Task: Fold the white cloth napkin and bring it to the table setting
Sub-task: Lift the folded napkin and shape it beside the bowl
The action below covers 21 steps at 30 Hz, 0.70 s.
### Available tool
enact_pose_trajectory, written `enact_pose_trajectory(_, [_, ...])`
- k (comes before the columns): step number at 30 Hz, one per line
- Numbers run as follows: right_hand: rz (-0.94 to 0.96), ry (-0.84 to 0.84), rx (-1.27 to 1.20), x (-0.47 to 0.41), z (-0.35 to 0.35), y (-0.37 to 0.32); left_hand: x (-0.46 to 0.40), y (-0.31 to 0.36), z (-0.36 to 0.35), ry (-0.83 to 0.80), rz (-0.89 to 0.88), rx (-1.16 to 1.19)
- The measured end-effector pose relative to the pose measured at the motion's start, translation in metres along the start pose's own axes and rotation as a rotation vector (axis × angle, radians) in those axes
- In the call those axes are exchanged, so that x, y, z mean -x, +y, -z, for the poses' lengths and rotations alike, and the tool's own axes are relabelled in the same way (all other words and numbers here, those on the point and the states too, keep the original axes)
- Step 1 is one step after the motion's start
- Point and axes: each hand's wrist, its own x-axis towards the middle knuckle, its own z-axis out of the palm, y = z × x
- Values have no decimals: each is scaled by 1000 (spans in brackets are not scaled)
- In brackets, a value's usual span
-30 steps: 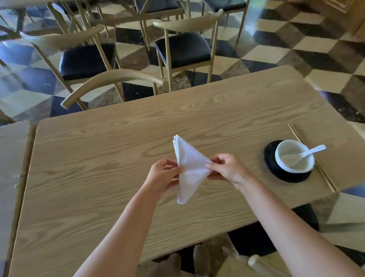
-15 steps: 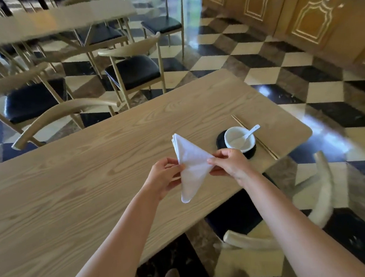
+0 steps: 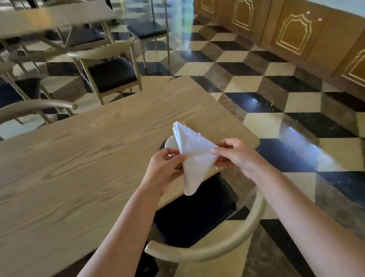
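Above the near corner of the wooden table [image 3: 74, 160], the white cloth napkin [image 3: 195, 157] was held up in the air, folded into a pointed shape with one tip up and one tip down. It was pinched on its left edge by the left hand [image 3: 163, 167] and on its right edge by the right hand [image 3: 236, 155]. The fingers of both hands were closed on the cloth, probably so that the folds were kept from falling open while it was carried. It was held clear of the table, not resting on anything.

The table setting was mostly hidden behind the napkin. Only a slice of a white bowl [image 3: 170, 142] and a bit of a dark plate [image 3: 162, 145] under it could be seen. A thin tip of something peeked out near the napkin's top, but what it was could not be told. A chair [image 3: 210, 248] with a dark seat was tucked at the table's edge below the hands. The far tables and chairs were blurred.
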Motion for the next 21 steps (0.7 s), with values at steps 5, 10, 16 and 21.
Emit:
enact_pose_trajectory(5, [-2, 13, -14, -3, 27, -11, -3, -10, -25, -84, -33, 26])
enact_pose_trajectory(10, [-12, 91, 21, -47, 76, -21, -45, -12, -66, -211, 13, 40])
enact_pose_trajectory(16, [-84, 43, 80, -121, 112, -3, -105, -34, -104, -61, 43, 40])
enact_pose_trajectory(21, [-194, -34, 127, -188, 128, 33, -163, -66, -129, 224, 52, -142])
